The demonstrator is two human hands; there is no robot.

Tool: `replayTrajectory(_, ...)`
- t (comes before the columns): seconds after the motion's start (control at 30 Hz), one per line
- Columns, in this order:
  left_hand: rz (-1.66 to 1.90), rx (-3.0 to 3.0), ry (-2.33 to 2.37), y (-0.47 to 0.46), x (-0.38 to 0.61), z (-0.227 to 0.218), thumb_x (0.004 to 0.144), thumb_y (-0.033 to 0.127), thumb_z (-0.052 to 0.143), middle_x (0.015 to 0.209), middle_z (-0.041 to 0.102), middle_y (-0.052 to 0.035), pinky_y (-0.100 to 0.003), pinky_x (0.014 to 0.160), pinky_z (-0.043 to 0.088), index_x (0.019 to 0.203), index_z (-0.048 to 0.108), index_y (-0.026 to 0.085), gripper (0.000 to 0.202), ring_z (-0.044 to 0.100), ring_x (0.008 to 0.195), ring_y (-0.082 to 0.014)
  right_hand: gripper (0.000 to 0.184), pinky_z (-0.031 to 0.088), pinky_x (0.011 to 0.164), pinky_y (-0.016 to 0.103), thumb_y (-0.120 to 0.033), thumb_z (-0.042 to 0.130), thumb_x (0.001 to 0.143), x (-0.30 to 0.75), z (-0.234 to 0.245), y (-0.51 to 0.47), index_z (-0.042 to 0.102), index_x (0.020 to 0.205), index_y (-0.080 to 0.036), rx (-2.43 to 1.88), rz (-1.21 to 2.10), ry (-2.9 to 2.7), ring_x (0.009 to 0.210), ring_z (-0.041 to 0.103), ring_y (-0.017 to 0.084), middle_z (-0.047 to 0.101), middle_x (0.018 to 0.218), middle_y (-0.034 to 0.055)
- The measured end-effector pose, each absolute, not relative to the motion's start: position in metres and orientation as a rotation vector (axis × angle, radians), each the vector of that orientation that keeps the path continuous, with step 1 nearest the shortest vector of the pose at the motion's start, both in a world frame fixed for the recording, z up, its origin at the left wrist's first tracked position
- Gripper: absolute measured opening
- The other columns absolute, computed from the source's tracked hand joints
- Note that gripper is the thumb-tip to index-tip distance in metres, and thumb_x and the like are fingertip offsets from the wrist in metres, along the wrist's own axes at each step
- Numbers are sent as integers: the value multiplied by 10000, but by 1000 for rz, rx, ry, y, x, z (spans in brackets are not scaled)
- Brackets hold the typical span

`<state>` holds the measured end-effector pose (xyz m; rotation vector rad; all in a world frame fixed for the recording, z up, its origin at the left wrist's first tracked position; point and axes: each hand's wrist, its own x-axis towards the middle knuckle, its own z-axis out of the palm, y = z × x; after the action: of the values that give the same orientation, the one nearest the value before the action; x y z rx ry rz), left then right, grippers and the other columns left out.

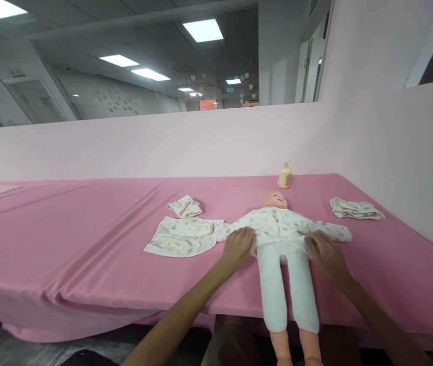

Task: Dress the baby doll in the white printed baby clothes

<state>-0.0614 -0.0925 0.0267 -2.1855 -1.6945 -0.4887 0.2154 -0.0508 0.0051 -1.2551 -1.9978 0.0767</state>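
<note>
A baby doll lies on its back on the pink-covered table, its bare lower legs reaching past the front edge. It wears a long-sleeved white printed top and plain white pants. My left hand is closed at the left side of the doll's waist, pinching the edge of the pants. On the other side of the waist, my right hand also has curled fingers on the pants' edge. Both fingertips are partly hidden, and cloth bulges out a little beside each hand. The printed top ends around the waistline.
Left of the doll a printed baby shirt lies spread, with a crumpled printed cloth behind it. A folded printed cloth rests at the right. The yellowish bottle stands by the wall. The pink tablecloth has folds.
</note>
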Motion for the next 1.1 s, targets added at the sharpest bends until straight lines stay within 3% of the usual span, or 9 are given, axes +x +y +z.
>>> replayTrajectory(0.3, -303, -2216, -1765, -23, -54, 31, 906, 60, 386, 1044, 649, -118, -321, 796, 435, 1055, 570, 131, 247, 591, 975, -224, 364, 390, 721, 338, -345, 336, 950, 198, -7, 33, 657, 906, -178, -1322, -229, -2008, 774, 562, 228, 648, 855, 94)
replayTrajectory(0.43, -596, -2216, -1948, -35, -56, 23, 977, 221, 348, 1083, 654, -89, -320, 814, 432, 1102, 541, 176, 235, 596, 1003, -215, 293, 384, 742, 318, -367, 435, 924, 205, -10, 22, 653, 886, -175, -1382, -260, -1949, 783, 554, 213, 637, 864, 92)
replayTrajectory(0.53, -747, -2213, -2155, -49, -59, 22, 979, 360, 361, 920, 666, -44, -300, 722, 430, 1115, 513, 196, 262, 612, 845, -208, 338, 367, 741, 304, -386, 405, 938, 215, -6, 14, 631, 809, -170, -1454, -216, -1928, 772, 546, 191, 610, 823, 73)
replayTrajectory(0.6, -662, -2247, -2184, -56, -59, 21, 981, 316, 325, 901, 663, -55, -311, 707, 420, 1154, 500, 187, 279, 613, 823, -223, 355, 356, 717, 298, -375, 377, 943, 223, -3, 16, 614, 776, -170, -1511, -172, -1876, 750, 534, 180, 597, 797, 63)
replayTrajectory(0.7, -458, -2270, -2126, -62, -58, 16, 907, 114, 336, 1072, 657, -108, -341, 752, 412, 1261, 454, 172, 377, 612, 953, -261, 293, 354, 683, 300, -328, 394, 917, 241, 2, 31, 603, 782, -173, -1613, -116, -1670, 742, 525, 186, 608, 813, 72)
replayTrajectory(0.83, -411, -2285, -2099, -61, -57, 11, 806, 19, 373, 1178, 630, -130, -361, 778, 415, 1255, 448, 168, 479, 594, 1022, -277, 225, 382, 778, 361, -250, 475, 842, 274, 2, 68, 624, 964, -135, -1767, -99, -1494, 920, 543, 263, 623, 987, 154)
replayTrajectory(0.97, -858, -2321, -2279, -56, -59, 16, 846, 134, 405, 971, 667, -74, -329, 731, 432, 1056, 530, 191, 250, 604, 861, -222, 302, 335, 895, 457, -176, 575, 759, 302, -4, 102, 629, 1044, -94, -1909, -34, -1584, 1095, 485, 355, 570, 1177, 249)
replayTrajectory(1.03, -1290, -2328, -2451, -54, -61, 21, 863, 249, 440, 785, 629, -25, -283, 644, 430, 972, 549, 191, 165, 576, 699, -169, 248, 310, 928, 473, -154, 588, 744, 311, -7, 113, 649, 981, -112, -1893, 16, -1633, 1118, 472, 354, 591, 1166, 227)
replayTrajectory(1.1, -1764, -2247, -2612, -51, -62, 24, 852, 360, 487, 623, 529, 35, -233, 527, 376, 938, 545, 184, 204, 478, 522, -111, 159, 302, 942, 472, -148, 573, 755, 314, -10, 119, 654, 890, -130, -1868, 53, -1626, 1099, 487, 333, 631, 1090, 193)
